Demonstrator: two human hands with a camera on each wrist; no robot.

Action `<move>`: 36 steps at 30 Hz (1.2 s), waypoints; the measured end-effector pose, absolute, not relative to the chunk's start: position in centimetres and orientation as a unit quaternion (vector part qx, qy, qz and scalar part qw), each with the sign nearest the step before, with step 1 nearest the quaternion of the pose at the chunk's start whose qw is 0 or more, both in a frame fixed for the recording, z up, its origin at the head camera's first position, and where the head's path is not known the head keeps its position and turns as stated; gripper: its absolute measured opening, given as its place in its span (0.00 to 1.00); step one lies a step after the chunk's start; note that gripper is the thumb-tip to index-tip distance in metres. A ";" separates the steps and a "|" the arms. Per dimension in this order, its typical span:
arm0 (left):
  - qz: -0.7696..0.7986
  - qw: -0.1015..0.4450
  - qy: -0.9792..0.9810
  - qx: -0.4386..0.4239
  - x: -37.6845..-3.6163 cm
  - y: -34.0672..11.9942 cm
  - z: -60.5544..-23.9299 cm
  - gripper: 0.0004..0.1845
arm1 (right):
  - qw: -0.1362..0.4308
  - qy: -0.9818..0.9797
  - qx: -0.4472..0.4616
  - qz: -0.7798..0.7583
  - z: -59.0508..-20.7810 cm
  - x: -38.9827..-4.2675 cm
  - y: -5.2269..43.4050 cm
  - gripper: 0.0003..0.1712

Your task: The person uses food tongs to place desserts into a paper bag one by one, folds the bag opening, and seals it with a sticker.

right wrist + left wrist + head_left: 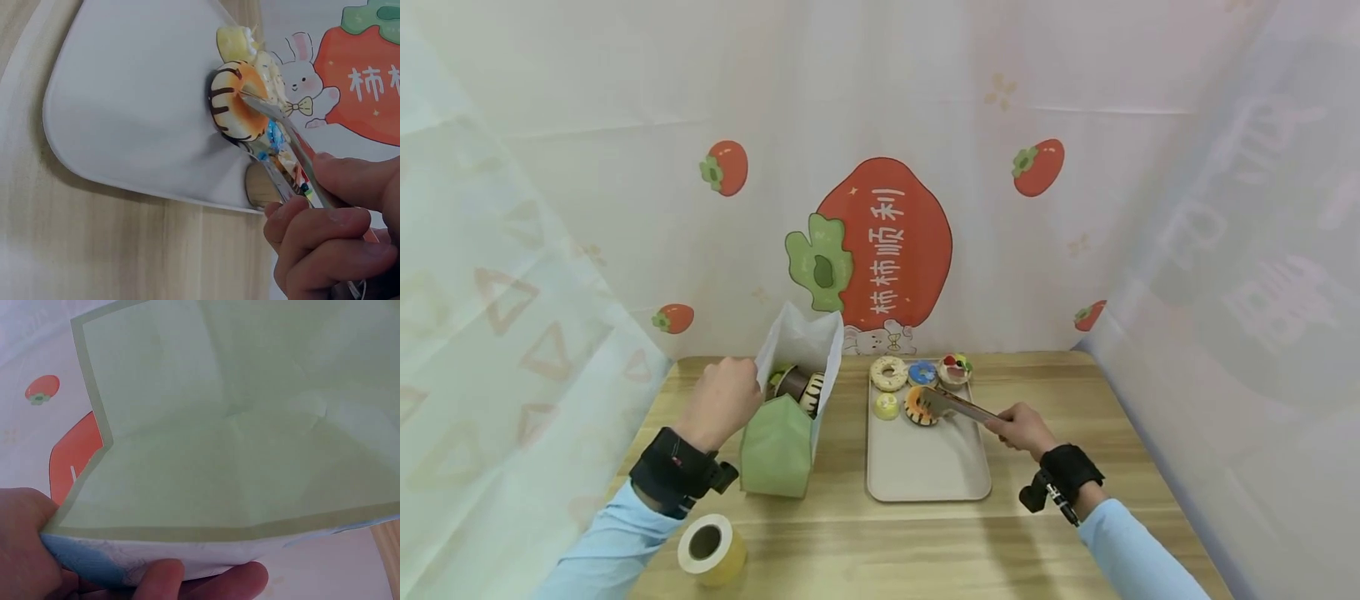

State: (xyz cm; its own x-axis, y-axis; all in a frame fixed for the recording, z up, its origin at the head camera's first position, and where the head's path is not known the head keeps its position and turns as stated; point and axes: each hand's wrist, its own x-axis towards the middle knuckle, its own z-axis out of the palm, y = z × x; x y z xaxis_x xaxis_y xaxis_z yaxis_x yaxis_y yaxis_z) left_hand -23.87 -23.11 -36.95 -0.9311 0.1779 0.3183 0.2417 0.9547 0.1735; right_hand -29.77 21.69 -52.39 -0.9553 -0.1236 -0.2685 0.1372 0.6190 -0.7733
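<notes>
My left hand [722,404] grips the rim of a paper bag [777,454], green on its front and white inside. The left wrist view shows fingers [161,578] along the bag's edge. In the bag lie a dark brown piece [792,383] and a striped pastry [812,393], partly hidden. My right hand [1021,428] holds metal tongs [967,408]. Their tips are at an orange doughnut with dark stripes [226,111] on a pale tray [928,471]; one tip lies over its middle. Whether the doughnut is lifted, I cannot tell.
Beside the doughnut on the tray are a cream ring doughnut [888,373], a blue-topped doughnut [922,372], a fruit-topped tart [955,370] and a small yellow cake [886,407]. A tape roll [713,550] stands at the wooden table's near left. Printed curtains [880,100] enclose the table.
</notes>
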 end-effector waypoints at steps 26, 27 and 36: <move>-0.114 0.144 -0.977 -0.108 -24.0 -23.1 -36.6 0.06 | 0.133 0.813 -0.121 -0.555 -43.2 -25.3 23.6 0.15; -0.115 0.142 -0.977 -0.109 -24.0 -23.1 -36.5 0.06 | 0.128 0.812 -0.129 -0.555 -42.3 -25.3 23.2 0.15; -0.111 0.133 -0.977 -0.124 -24.3 -23.0 -36.4 0.06 | 0.124 0.828 -0.212 -0.504 -35.3 -26.6 17.9 0.12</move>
State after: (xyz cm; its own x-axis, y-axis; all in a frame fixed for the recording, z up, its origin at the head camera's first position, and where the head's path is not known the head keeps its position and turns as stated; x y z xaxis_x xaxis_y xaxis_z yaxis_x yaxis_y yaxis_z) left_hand -24.28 -23.02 -36.35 -0.9342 0.2125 0.2865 0.2712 0.9449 0.1834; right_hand -26.59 17.92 -35.31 -0.8796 -0.4756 0.0089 -0.2266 0.4026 -0.8869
